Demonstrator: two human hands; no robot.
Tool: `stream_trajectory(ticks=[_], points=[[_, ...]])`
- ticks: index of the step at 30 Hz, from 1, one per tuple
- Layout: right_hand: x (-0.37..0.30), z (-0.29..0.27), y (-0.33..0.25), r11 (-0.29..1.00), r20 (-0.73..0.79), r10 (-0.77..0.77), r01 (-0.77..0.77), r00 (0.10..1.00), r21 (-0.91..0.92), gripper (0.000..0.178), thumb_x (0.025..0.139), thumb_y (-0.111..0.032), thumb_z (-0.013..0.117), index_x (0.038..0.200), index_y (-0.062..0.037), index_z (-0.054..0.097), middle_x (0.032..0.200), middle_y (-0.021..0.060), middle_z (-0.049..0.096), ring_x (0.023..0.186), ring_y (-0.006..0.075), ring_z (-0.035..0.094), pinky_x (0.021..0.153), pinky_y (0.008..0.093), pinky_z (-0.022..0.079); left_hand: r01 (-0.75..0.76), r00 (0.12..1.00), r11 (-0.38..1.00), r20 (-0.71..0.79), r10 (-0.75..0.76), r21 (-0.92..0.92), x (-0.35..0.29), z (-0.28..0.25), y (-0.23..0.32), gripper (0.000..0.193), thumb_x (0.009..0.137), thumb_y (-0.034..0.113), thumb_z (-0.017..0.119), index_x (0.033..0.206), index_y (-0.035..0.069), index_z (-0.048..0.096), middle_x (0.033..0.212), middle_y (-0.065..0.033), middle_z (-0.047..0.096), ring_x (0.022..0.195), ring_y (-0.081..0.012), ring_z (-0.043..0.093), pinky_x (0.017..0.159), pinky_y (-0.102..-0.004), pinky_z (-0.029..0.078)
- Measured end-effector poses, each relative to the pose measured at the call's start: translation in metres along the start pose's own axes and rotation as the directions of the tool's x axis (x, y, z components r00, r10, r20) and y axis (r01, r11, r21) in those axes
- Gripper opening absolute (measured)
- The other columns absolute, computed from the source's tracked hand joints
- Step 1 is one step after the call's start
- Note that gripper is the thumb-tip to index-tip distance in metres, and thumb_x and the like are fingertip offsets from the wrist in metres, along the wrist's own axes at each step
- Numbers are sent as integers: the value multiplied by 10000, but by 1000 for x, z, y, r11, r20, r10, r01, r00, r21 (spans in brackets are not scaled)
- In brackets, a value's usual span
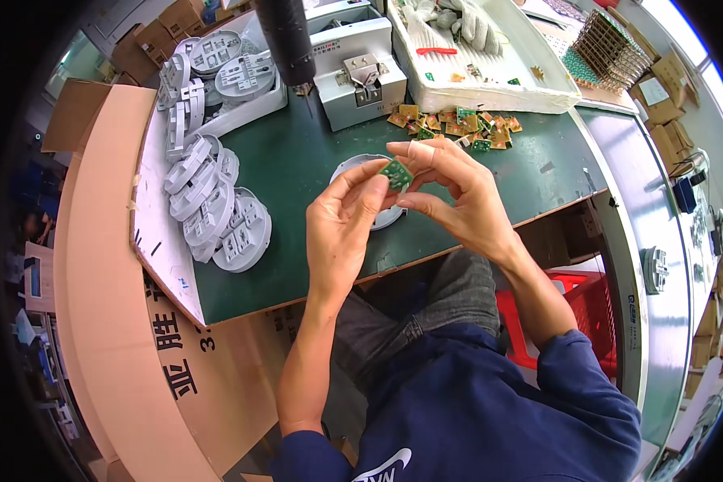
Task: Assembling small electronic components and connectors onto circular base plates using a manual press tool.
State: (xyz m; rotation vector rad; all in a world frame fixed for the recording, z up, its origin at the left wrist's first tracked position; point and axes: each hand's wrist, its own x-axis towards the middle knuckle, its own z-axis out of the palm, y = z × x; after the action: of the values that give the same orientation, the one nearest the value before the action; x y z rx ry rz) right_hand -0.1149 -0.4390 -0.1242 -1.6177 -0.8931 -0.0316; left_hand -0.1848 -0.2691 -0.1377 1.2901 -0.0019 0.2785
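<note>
A small green circuit board [396, 174] is pinched between the thumb and fingers of my left hand [341, 217], held above the table. My right hand [462, 197] is close at its right side, thumb and index finger apart, the thumb tip by the board's lower corner. A small whitish part shows there; whether the right thumb touches it I cannot tell. Below both hands sits a round light-grey housing [345, 167], mostly covered by them. Behind the hands lies a loose pile of small green and tan circuit boards [458, 124].
Round grey housings with fittings [209, 205] are stacked at the left, more in a white bin [245, 112]. A dark hanging tool [285, 40] and grey machine [361, 88] stand at the back. A white foam tray [530, 84] holds gloves. Cardboard [96, 265] borders the left side.
</note>
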Motion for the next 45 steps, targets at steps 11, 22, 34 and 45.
stream_trajectory(ticks=[11,22,34,45], points=[[2,-4,5,925,184,-151,205,971,-321,520,828,-38,805,1330,-92,680,1136,108,672,987,274,669,835,382,561,16,1000,974,-21,-12,227,1,-4,9,373,1059,129,619,1389,-37,561,944,-60,711,811,-62,637,717,-236,561],[-4,-8,8,990,54,85,-78,995,-119,399,866,-16,784,1255,-7,694,1071,66,719,915,147,698,824,295,593,-55,996,985,-59,65,163,-3,-4,13,437,1048,158,635,1433,-14,521,1068,-109,741,886,-121,683,770,-296,577],[-16,-7,21,972,38,154,-158,987,172,380,859,-13,792,1230,8,711,1087,38,718,988,111,682,882,265,570,-425,893,668,166,418,610,-5,-4,8,158,909,52,757,1066,50,739,1006,-73,752,843,-204,732,726,-321,572],[-21,-5,40,872,32,129,-129,991,472,385,878,-208,801,1197,-9,721,1197,100,663,1074,183,669,932,328,574,-518,805,516,186,563,682,-7,2,0,186,864,-13,781,1041,34,747,1024,-73,750,876,-190,726,745,-330,575]])
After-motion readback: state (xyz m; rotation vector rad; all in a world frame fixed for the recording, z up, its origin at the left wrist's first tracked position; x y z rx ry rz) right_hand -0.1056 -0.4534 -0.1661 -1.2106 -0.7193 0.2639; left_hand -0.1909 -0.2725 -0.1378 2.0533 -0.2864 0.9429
